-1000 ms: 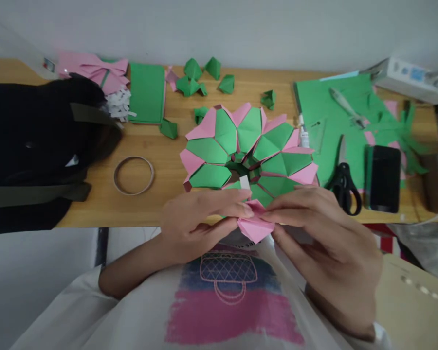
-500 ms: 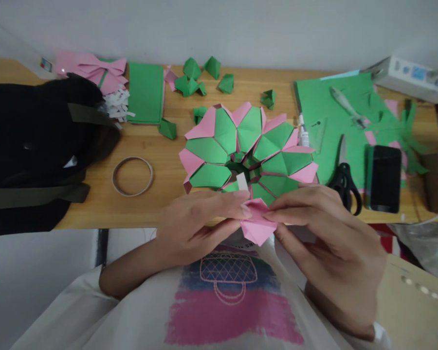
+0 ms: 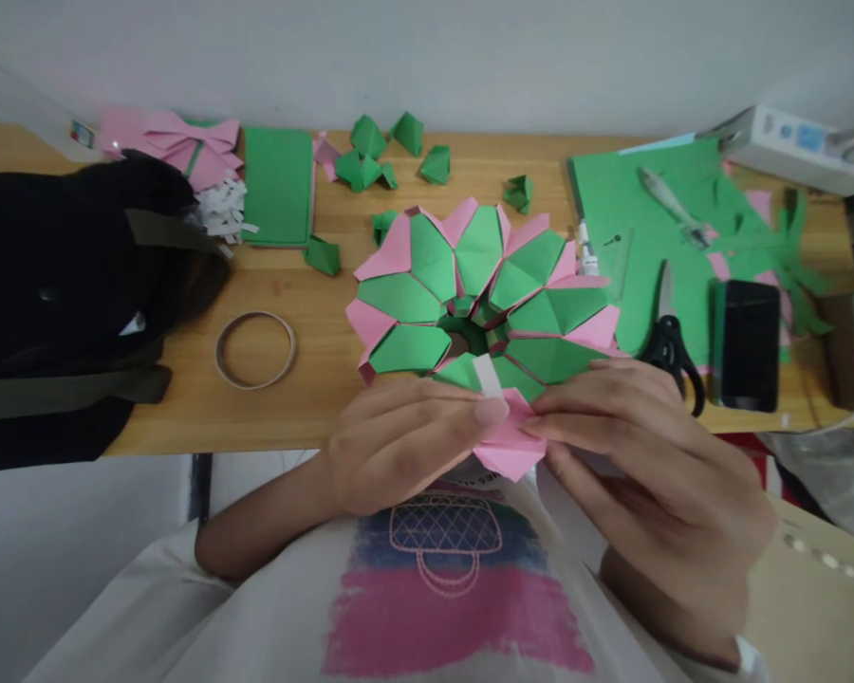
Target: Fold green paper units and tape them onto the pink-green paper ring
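Note:
Over the table's front edge, a small pink folded paper piece (image 3: 510,459) is held between both hands. My left hand (image 3: 404,444) is closed on its left side, the thumb pressed on top. From the right, my right hand (image 3: 659,474) pinches it between thumb and fingers. A short white paper strip (image 3: 488,377) sticks up beside my left thumb; its lower end is hidden. Just behind the hands lies a ring of green and pink folded paper units (image 3: 401,298), its near edge partly covered by my fingers.
Several loose green folded pieces (image 3: 436,165) lie behind the ring. A tape roll (image 3: 255,350) and black bag (image 3: 64,294) are left. Scissors (image 3: 673,346), a phone (image 3: 750,346), a glue bottle (image 3: 587,254) and green sheets (image 3: 604,185) with a cutter (image 3: 673,204) are right.
My left hand has shifted right, its thumb now lying farther over the pink piece. The white strip is more tilted. The view has shifted slightly.

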`<state>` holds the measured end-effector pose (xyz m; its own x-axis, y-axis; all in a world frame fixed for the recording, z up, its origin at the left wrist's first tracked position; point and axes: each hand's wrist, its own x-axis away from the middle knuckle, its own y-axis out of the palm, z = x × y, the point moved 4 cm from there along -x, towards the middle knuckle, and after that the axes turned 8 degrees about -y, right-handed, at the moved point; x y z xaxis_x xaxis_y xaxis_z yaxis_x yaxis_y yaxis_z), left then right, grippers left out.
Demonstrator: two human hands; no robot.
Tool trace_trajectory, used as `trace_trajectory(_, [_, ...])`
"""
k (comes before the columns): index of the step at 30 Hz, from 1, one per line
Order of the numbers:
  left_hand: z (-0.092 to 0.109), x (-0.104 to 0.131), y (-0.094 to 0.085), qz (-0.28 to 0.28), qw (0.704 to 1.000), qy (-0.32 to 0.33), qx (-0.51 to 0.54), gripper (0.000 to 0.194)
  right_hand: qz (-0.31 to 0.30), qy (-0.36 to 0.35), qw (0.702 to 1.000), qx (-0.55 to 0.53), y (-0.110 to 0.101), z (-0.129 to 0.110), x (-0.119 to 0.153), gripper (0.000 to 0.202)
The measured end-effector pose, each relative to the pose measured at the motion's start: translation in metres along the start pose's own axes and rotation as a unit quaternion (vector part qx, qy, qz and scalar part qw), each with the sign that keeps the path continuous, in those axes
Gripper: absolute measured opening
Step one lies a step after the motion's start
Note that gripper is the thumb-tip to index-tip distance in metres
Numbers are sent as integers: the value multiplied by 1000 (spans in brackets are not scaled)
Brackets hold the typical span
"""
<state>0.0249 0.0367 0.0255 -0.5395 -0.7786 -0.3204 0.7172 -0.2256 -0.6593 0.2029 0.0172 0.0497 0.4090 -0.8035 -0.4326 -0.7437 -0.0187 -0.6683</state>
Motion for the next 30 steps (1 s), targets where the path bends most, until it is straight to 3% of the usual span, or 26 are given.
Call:
trace_trajectory(14, [0, -5, 7, 28, 998, 29, 45, 31, -23, -23, 999, 40, 1, 0, 1, 15])
trace_trajectory(21, [-4, -1, 11, 23, 999, 24, 12, 23, -23, -58, 996, 71, -1, 9, 5, 18])
trace_trajectory(30, [-7, 8, 8, 18, 999, 49, 12, 52, -5, -92, 995, 47, -3, 18, -6, 11])
